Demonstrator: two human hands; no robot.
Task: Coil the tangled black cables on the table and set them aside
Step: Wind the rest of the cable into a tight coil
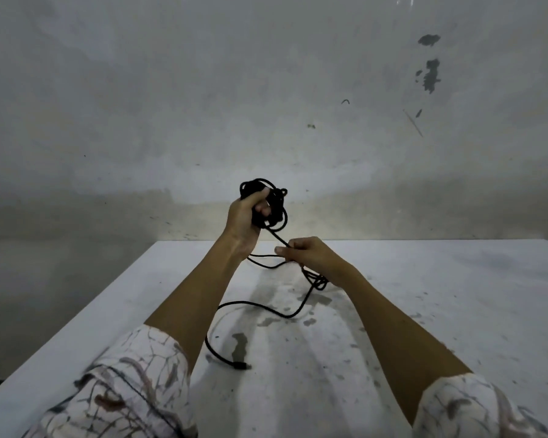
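— Cable (293,311), black and thin: where is it?

— Partly bundled, partly loose. The left hand (246,221) is raised above the far end of the white worktop (424,311), fingers curled round a bunch of cable loops (274,200) that stick out above and to the right of the fist.

— And the other hand?

— The right hand (306,252) sits lower and just to the right, pinching a single strand between thumb and fingers. That strand runs taut, up and left, into the bundle.

— Where does the rest go?

— Below the right hand it drops to the worktop, forms a small knot of loops (318,281) near the wrist, then curves left across the stained surface, passes under the left forearm and ends in a plug (241,365) lying on the worktop nearer the person.

— Anything else in view?

— Both forearms are bare, with pale patterned sleeves (133,384) pushed up at the elbows. Behind the worktop stands a grey, blotched wall (266,90).
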